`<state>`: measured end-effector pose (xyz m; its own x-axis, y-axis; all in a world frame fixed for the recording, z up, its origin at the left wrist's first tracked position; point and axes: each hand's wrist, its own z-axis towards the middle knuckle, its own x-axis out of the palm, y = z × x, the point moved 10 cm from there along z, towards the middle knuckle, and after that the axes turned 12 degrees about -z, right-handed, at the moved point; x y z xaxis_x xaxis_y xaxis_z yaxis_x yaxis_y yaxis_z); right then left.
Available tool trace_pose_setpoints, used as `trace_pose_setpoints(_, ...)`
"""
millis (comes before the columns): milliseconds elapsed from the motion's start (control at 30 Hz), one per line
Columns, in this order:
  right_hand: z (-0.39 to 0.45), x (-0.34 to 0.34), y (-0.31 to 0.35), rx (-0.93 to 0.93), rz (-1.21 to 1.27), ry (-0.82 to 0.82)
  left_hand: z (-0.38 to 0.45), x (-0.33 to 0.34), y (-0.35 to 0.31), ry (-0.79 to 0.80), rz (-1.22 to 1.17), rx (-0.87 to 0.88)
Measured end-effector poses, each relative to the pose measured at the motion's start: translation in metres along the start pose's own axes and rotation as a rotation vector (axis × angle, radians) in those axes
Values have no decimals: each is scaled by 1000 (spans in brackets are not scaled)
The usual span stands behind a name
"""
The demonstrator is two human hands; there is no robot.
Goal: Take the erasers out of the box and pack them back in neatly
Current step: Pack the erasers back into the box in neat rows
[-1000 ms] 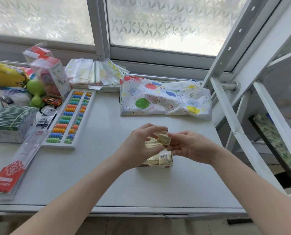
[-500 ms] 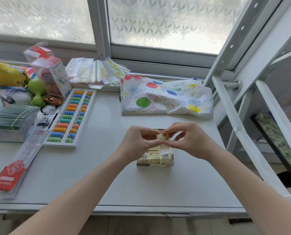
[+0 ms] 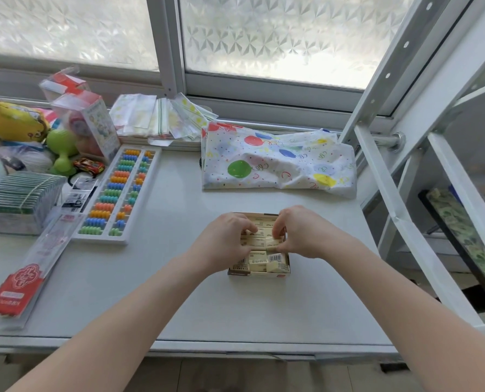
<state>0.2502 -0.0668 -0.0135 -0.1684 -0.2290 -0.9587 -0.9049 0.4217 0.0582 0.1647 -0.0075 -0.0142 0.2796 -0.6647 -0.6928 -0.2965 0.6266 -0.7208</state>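
On the white table sits a small open box packed with cream erasers. Left hand and right hand reach into it, fingers curled, pinching one eraser between them.

Single head-worn wide-angle view, looking forward and steeply down across the white table toward the frosted window, close over the forearms, frame edges bowed; abacus left, shelving right.
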Motion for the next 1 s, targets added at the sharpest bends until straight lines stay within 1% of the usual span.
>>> trace_pose_setpoints(100,-1,-3,-1,-4,38,-20,1,-1,0,15,16,14)
trace_pose_setpoints(233,-3,-5,-11,42,208,4,2,-1,-2,23,43,38)
trace_pose_setpoints(400,2,2,-5,19,138,20,2,-1,-1,7,40,52)
trace_pose_setpoints(500,-3,-7,-5,19,158,39,2,-1,3,15,-17,36)
trace_pose_setpoints(567,-8,-9,-3,7,146,92,1,1,4,37,-42,35)
trace_pose_setpoints(633,-12,-3,5,-16,56,165,1,2,5,56,-46,39)
trace_pose_setpoints(733,-9,5,13,-13,-35,209,1,5,6,71,-33,42)
trace_pose_setpoints(1000,0,8,12,31,-34,255,1,4,6,62,-34,43)
